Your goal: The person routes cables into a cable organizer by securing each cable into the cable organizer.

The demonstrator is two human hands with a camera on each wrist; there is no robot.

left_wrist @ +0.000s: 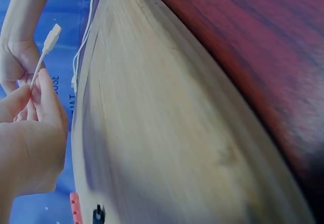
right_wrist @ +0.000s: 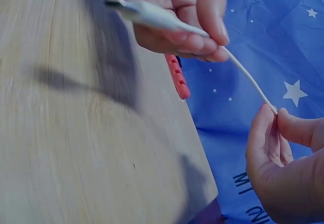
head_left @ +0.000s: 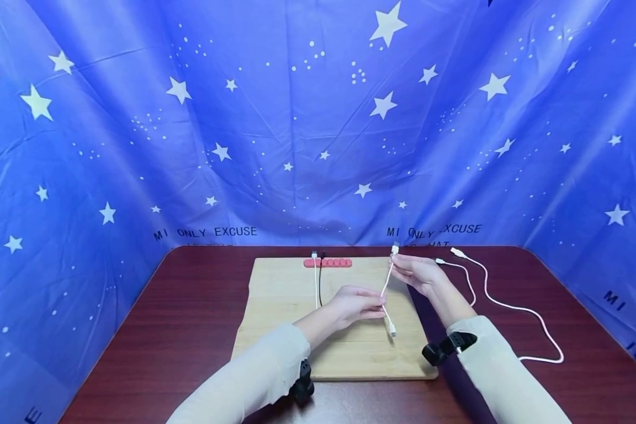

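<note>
A short white USB cable (head_left: pixel 387 280) stretches between both hands above the wooden board (head_left: pixel 275 330). My left hand (head_left: pixel 352 306) pinches it at its lower part, and one plug (head_left: pixel 392 330) hangs below those fingers. Higher up and farther right, my right hand (head_left: pixel 421 274) pinches the cable just under its other plug (head_left: pixel 395 249), which points upward. In the right wrist view, the cord (right_wrist: pixel 248 76) runs from the left fingertips to the right thumb and finger. A red cable holder (head_left: pixel 341 263) lies at the board's back edge, with a white cable (head_left: pixel 315 282) and a black cable (head_left: pixel 320 285) in its left part.
Two more white cables (head_left: pixel 519 308) lie on the dark red table (head_left: pixel 191 330) right of the board, partly behind the right arm. A blue curtain with white stars (head_left: pixel 297 118) hangs round the table. Both wrists wear black camera straps (head_left: pixel 450 346).
</note>
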